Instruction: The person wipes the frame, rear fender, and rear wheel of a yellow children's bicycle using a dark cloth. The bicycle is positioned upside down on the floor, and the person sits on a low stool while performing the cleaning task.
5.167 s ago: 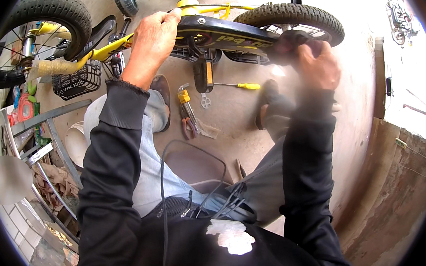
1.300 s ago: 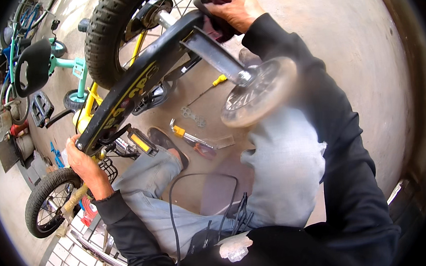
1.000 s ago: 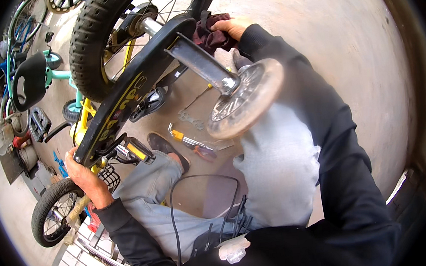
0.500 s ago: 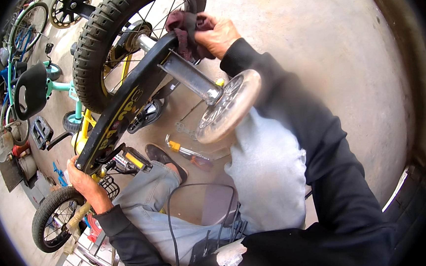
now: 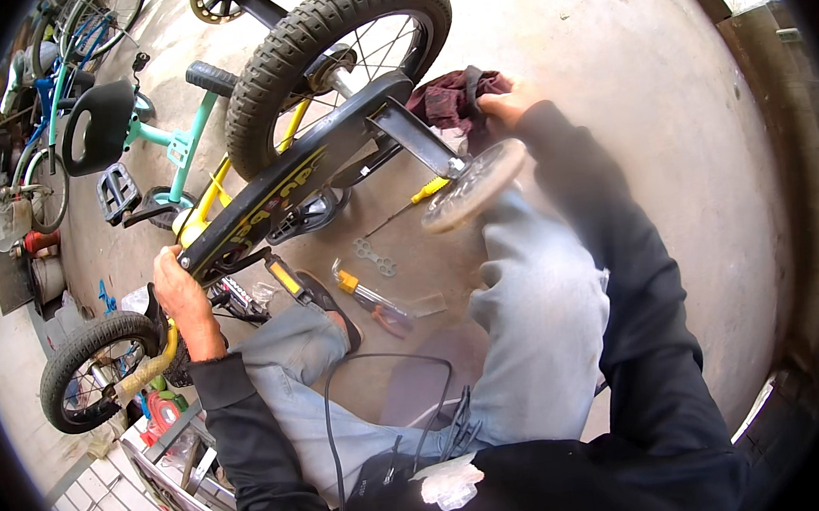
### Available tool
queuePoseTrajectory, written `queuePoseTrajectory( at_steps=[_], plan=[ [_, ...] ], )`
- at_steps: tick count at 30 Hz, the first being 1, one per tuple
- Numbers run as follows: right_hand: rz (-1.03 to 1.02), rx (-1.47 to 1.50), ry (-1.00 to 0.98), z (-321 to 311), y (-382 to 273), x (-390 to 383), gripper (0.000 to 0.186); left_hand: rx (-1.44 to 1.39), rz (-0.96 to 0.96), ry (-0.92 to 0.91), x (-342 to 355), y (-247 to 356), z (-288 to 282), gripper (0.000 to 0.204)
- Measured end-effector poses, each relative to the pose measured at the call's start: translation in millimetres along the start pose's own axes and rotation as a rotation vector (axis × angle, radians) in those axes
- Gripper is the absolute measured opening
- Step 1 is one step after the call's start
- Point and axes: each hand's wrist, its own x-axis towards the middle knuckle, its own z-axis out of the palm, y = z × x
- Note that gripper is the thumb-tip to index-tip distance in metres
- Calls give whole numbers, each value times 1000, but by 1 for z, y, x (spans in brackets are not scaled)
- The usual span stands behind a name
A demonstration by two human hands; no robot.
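A small yellow-framed bicycle lies tipped before me, its black chain guard (image 5: 281, 184) slanting from lower left to upper right. My left hand (image 5: 184, 295) is closed around the guard's front end. In my right hand (image 5: 507, 106) is a bunched dark red cloth (image 5: 444, 101), just right of the guard's rear end; whether it touches the bike I cannot tell. The knobby rear wheel (image 5: 261, 95) stands behind the guard. From a black bracket (image 5: 411, 137) hangs a pale training wheel (image 5: 474, 186), below my right hand. The front wheel (image 5: 61, 370) is at lower left.
On the floor by my foot lie a yellow-handled screwdriver (image 5: 429, 190), a flat multi-hole wrench (image 5: 374, 257), a yellow-and-clear tool (image 5: 359, 286) and pliers (image 5: 392, 320). A turquoise child's bike (image 5: 179, 148) stands at left, with more bicycles behind it. A black cable (image 5: 330, 432) crosses my lap.
My right hand has drawn the cloth to the right, off the guard's rear end. My left hand keeps its hold. The whole view has shifted, with the bike now higher and farther right.
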Motion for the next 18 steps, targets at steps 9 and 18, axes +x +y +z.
queuePoseTrajectory(
  at_steps=[9,18],
  plan=[
    [-172,-296,46,-47,-85,-32,30,-81,179,93,4,107,-4,35],
    [-299,-626,147,3,-69,22,44,-290,441,-111,27,161,54,54]
  ],
)
